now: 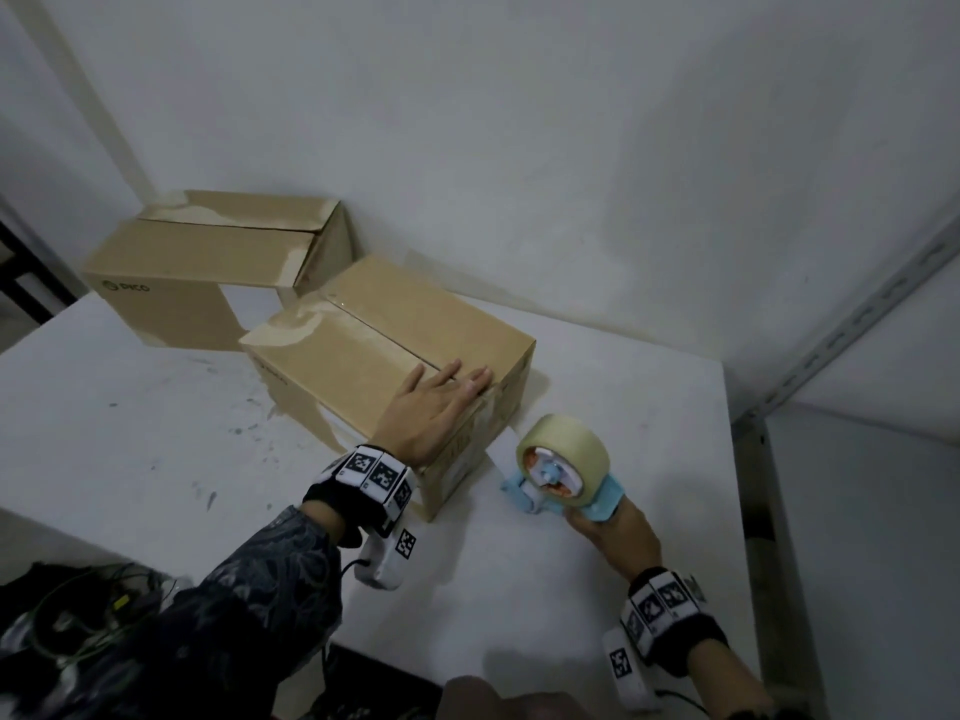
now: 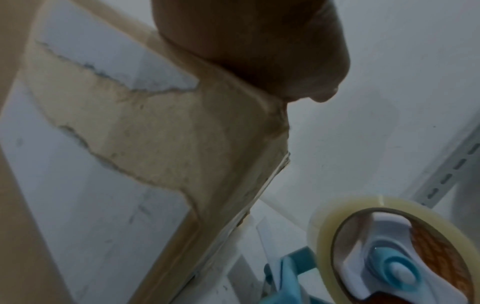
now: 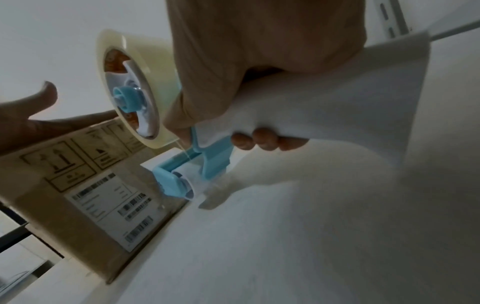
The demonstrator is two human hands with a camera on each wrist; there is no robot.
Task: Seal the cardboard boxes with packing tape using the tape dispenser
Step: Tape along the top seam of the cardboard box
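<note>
Left hand (image 1: 434, 407) flat, fingers spread on matte cardboard box (image 1: 363, 330); right hand (image 1: 621, 532) grips blue plastic tape dispenser (image 1: 563, 472).

The far cardboard box (image 1: 208, 272) carries a printed logo with the word "PICO" (image 1: 126, 286) low on its left front face. On the near cardboard box (image 3: 64, 197), the end face shows a row of framed handling pictograms (image 3: 58, 162), one with up arrows, and below them a white shipping label (image 3: 114, 207) with barcodes; its lettering is too blurred to read. Square black-and-white coded markers (image 1: 374, 470) sit on both wristbands.
</note>
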